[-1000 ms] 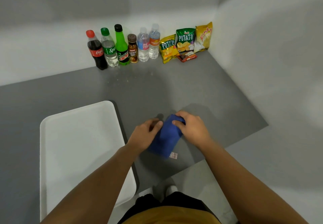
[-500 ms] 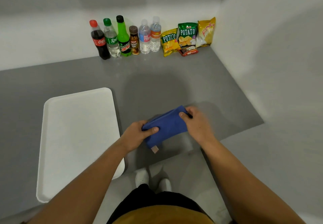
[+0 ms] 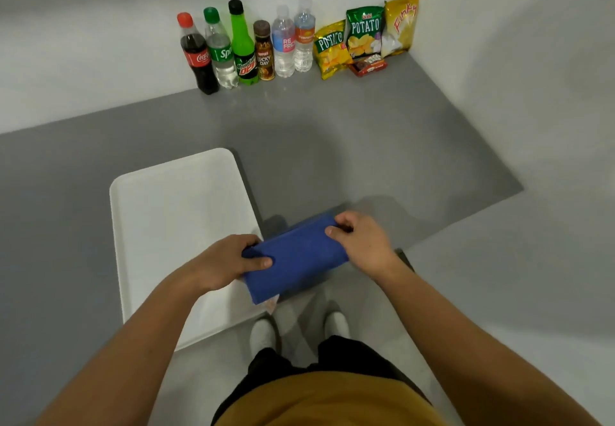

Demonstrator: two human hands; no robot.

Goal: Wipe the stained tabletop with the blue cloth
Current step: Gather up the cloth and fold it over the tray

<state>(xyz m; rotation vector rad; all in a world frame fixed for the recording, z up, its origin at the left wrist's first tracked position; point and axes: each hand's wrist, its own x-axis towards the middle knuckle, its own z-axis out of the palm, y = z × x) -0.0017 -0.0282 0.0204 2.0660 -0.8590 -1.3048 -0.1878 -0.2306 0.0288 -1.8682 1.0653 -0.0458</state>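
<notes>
Both hands are on the blue cloth [image 3: 294, 261] right now: left hand [image 3: 223, 264] pinching its lower-left end, right hand [image 3: 362, 241] pinching the upper-right end. It's folded into a strip, long axis running lower left to upper right, held at the counter [image 3: 332, 146] edge just below frame center, partly over the white tray [image 3: 173, 212]. Open counter lies up-frame, so I'd guess the wipe goes that way. No stain I can make out.

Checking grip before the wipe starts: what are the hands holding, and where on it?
Both hold the folded blue cloth: the left hand pinches its left end, the right hand its upper right end.
</notes>
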